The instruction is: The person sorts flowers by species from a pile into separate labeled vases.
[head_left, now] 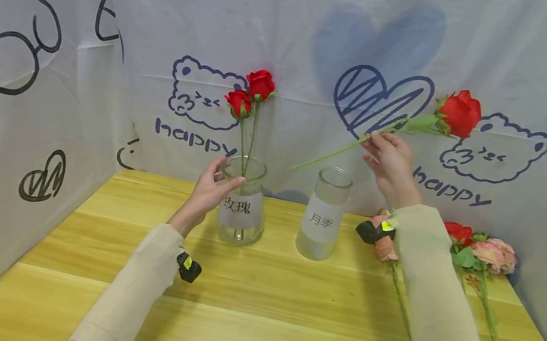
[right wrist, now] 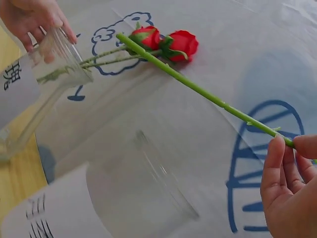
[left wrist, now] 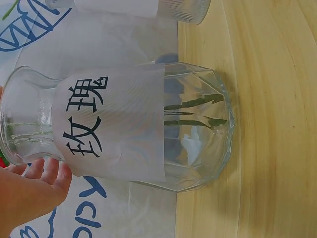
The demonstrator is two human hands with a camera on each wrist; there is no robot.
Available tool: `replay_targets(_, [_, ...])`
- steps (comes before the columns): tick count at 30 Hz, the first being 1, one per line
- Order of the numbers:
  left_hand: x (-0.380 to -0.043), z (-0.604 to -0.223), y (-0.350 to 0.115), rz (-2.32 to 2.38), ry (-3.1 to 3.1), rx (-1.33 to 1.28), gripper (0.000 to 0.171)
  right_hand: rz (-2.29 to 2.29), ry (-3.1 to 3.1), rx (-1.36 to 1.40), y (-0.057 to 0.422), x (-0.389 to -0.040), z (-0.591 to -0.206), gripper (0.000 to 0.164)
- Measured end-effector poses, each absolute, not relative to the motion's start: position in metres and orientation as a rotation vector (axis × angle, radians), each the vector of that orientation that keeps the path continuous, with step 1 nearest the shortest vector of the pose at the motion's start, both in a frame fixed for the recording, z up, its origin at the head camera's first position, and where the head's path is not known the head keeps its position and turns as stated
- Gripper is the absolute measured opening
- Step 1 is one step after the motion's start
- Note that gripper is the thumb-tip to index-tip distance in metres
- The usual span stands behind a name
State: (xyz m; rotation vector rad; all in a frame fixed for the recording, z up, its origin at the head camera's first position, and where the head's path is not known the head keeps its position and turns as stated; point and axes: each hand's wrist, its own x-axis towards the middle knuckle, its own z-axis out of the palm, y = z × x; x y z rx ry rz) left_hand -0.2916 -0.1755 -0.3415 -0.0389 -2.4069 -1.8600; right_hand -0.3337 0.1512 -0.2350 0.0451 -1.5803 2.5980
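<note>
In the head view my left hand (head_left: 210, 190) holds the neck of a clear glass vase (head_left: 248, 226), thumb in front and fingers on its left side. Two red roses (head_left: 249, 94) stand in this vase, their stem ends showing low behind its label in the left wrist view. My right hand (head_left: 391, 163) pinches the green stem of a larger red rose (head_left: 458, 114), bloom to the right and stem slanting down left. The stem's cut end (right wrist: 121, 37) points toward the vases in midair. A second, straighter glass vase (head_left: 322, 227) stands beside the first, below that stem.
On the table's right lie a pink flower (head_left: 386, 248), partly behind the right sleeve, another pink flower (head_left: 495, 256) and a red flower (head_left: 459, 232). Both vases carry white paper labels with Chinese characters. A printed cloth (head_left: 309, 20) hangs behind the wooden table (head_left: 248, 323).
</note>
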Motion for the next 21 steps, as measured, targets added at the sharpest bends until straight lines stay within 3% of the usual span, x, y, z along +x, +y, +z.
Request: replay_targets(21, [-0.292, -0.344, -0.176, -1.881, -2.365, -0.072, 0.081, 2.565, -1.633, -0.073, 0.064, -0.352, -0.246, 0.007])
